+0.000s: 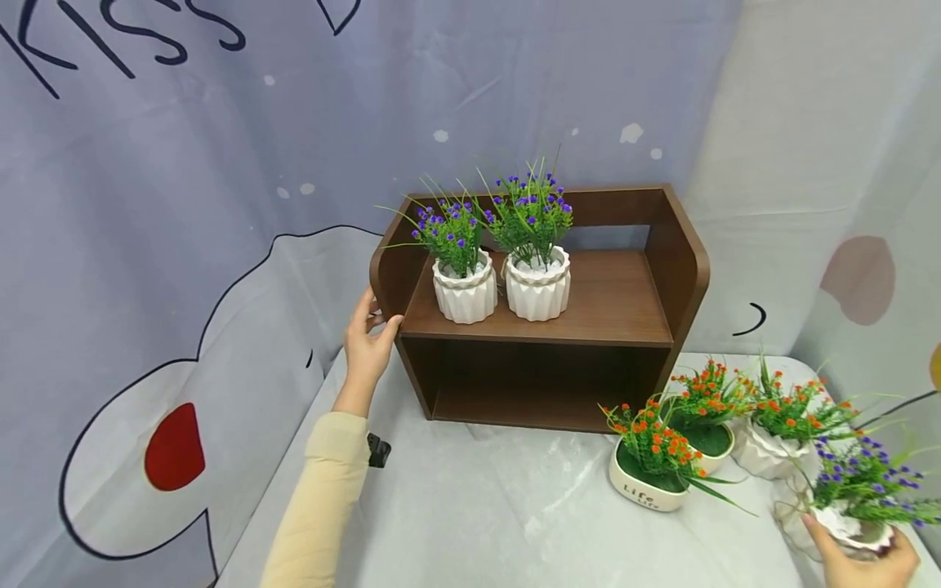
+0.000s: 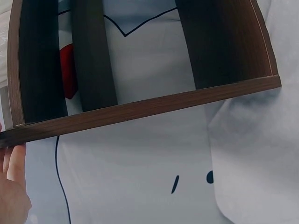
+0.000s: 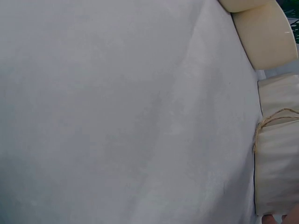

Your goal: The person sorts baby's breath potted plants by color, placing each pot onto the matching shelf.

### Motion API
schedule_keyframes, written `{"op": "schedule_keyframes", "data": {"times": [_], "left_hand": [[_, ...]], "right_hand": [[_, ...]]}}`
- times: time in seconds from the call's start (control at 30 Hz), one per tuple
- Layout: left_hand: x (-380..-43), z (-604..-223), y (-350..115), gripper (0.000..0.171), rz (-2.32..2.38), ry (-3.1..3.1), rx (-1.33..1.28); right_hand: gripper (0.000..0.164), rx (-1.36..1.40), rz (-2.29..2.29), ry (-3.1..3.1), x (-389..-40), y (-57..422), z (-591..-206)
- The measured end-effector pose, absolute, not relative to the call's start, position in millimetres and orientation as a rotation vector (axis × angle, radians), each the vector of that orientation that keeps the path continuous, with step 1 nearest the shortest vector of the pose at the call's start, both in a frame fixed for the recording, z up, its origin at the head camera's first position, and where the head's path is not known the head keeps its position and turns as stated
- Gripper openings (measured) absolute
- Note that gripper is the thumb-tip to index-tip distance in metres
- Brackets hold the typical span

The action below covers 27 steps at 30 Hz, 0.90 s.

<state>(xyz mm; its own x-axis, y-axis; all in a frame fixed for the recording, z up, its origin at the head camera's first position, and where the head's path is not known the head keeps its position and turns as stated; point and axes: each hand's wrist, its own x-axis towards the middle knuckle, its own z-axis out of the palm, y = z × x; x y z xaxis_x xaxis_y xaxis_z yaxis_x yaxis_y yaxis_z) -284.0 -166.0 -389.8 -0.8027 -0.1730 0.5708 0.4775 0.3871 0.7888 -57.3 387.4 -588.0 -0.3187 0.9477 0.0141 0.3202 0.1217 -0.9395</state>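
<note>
A dark brown two-tier shelf (image 1: 544,336) stands at the back of the table. My left hand (image 1: 367,347) grips its left side panel, thumb at the front edge and fingers on the outer face; the left wrist view shows those fingers (image 2: 17,163) against the wooden edge. Two white fluted pots with purple flowers, a left pot (image 1: 466,292) and a right pot (image 1: 538,287), stand on the upper tier. At the lower right my right hand (image 1: 863,563) holds a similar potted plant (image 1: 845,523) by its white pot. In the right wrist view only fingertips show beside a twine-tied pot (image 3: 278,168).
Orange-flowered plants stand right of the shelf: one in an oval "Life" pot (image 1: 647,486), one in another cream pot (image 1: 706,445) behind it, one in a white pot (image 1: 772,449). A small black object (image 1: 378,451) lies near the left sleeve. Printed cloth (image 1: 515,98) hangs behind.
</note>
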Motion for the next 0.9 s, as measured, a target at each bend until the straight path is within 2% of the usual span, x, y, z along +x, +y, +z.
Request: {"op": "schedule_keyframes", "data": {"times": [0.23,0.43,0.9], "left_hand": [[-262,-362,-153,0.056,-1.439,-2.064,-0.297],[-261,-362,-153,0.055,-1.411,-2.081,-0.287],[-259,-364,-155,0.056,-1.379,-2.1,-0.265]], "right_hand": [[0.081,-1.217,1.214,-1.724,-58,389,-590],[0.078,-1.194,1.176,-1.692,-56,384,-591],[0.081,-1.285,1.179,-1.786,-51,375,-587]]}}
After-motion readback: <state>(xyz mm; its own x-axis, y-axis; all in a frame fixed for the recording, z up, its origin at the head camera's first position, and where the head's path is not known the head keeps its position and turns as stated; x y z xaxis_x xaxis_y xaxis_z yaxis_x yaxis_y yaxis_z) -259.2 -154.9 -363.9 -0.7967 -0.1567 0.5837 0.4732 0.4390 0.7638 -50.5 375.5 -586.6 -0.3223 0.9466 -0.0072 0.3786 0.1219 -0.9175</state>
